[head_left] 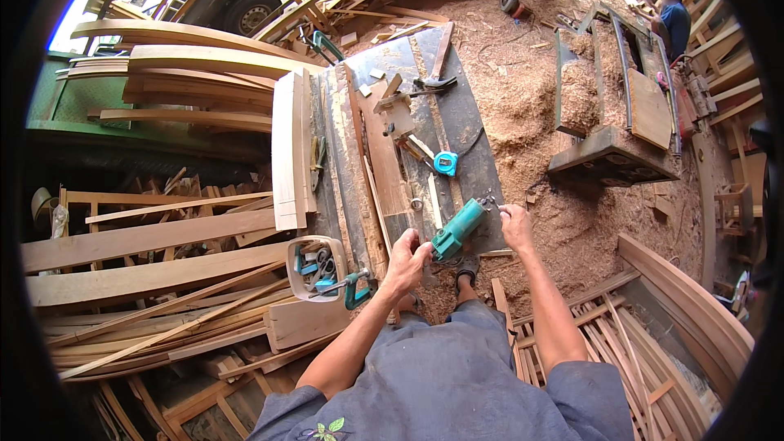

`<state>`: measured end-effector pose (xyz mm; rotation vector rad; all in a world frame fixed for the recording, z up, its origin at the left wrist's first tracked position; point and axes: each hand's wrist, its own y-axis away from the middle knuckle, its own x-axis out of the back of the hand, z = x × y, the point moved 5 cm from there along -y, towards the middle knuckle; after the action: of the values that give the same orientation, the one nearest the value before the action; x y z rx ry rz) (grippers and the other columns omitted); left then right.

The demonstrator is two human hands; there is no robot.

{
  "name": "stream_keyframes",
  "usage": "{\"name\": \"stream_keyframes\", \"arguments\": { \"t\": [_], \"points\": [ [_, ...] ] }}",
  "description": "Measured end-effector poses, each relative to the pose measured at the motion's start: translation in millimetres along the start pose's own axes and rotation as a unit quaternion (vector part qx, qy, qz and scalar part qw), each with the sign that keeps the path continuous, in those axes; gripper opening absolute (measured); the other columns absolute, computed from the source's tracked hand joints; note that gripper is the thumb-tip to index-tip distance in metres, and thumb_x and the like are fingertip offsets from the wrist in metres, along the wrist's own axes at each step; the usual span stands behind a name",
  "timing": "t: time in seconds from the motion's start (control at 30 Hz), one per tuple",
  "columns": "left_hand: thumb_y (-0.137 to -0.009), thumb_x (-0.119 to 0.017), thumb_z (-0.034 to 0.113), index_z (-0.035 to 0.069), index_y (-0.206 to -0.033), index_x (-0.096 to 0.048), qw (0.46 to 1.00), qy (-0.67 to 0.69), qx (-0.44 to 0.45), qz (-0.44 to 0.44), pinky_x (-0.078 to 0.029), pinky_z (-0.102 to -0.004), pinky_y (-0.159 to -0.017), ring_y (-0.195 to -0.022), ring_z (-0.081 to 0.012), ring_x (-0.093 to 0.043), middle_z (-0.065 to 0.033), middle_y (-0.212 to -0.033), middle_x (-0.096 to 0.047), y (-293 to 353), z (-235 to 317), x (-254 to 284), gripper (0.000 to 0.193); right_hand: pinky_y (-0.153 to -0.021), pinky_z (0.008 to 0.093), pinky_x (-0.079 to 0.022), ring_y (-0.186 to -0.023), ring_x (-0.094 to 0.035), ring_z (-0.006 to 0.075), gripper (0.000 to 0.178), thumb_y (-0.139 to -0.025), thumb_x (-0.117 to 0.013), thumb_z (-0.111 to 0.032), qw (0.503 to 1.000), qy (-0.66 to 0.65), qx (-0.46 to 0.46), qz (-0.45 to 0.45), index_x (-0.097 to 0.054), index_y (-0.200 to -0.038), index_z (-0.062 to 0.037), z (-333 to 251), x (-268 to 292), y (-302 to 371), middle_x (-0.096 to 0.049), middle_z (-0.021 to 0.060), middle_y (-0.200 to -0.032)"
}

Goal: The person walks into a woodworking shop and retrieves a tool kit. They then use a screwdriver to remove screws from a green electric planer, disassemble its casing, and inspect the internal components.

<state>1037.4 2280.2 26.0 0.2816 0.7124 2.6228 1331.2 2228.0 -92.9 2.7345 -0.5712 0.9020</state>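
Just below the frame's centre, the left hand (406, 260) grips the body of a green power tool (457, 229) while the right hand (515, 223) pinches at its head, probably fitting something. Next, it needs steady holding over the workbench (465, 126).

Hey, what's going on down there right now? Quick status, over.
Left hand grips green power tool by its body. Right hand at its front end. Tape measure and wood scraps on bench beyond.

Blue-grey short-sleeve shirt w/ small green leaf motif at hem, bare forearms, dark shoe
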Motion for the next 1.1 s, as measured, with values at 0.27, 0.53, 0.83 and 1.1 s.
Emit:
{"name": "stream_keyframes", "arguments": {
  "t": [0.27,0.53,0.83,1.1],
  "points": [
    [-0.08,-0.091,0.04,0.002,-0.112,-0.059,0.902,-0.423,-0.014,0.082,-0.056,-0.0539,-0.087,-0.104,-0.0433,-0.069,-0.0215,-0.111,-0.068,-74,-31,-58,0.06,-0.083,0.0508,-0.056,-0.091,-0.07,0.0421,0.015,-0.095,-0.065,-0.014,0.988,0.123,0.033,-0.091,-0.074,-0.1,-0.004,-24,11,-19,-0.07,0.018,-0.094],
    [-0.071,-0.096,0.039,0.003,-0.114,-0.061,0.881,-0.47,0.052,-0.018,-0.057,-0.0521,-0.092,-0.106,-0.0413,-0.07,-0.0214,-0.106,-0.071,-99,-39,-69,0.066,-0.081,0.0492,-0.055,-0.091,-0.069,0.0417,0.013,-0.093,-0.067,-0.01,0.996,0.039,0.036,-0.071,-0.073,-0.101,-0.0026,-15,7,-7,-0.068,0.0188,-0.095],
    [-0.066,-0.097,0.045,0.003,-0.107,-0.066,0.871,-0.488,0.054,-0.009,-0.057,-0.051,-0.089,-0.104,-0.0404,-0.07,-0.023,-0.105,-0.071,-107,-40,-47,0.066,-0.075,0.0397,-0.055,-0.079,-0.07,0.0273,0.01,-0.093,-0.067,-0.004,0.99,-0.052,-0.101,-0.084,-0.072,-0.101,-0.0003,-4,0,4,-0.071,0.0129,-0.085],
    [-0.066,-0.097,0.046,0.004,-0.106,-0.066,0.861,-0.507,0.043,0.005,-0.057,-0.0512,-0.089,-0.102,-0.0396,-0.07,-0.0217,-0.102,-0.071,-106,-42,-47,0.066,-0.071,0.0303,-0.051,-0.075,-0.06,0.0102,0.017,-0.093,-0.07,-0.009,0.951,-0.237,-0.141,-0.141,-0.075,-0.103,0.003,23,-30,10,-0.07,0.0033,-0.083]
  ]
}}
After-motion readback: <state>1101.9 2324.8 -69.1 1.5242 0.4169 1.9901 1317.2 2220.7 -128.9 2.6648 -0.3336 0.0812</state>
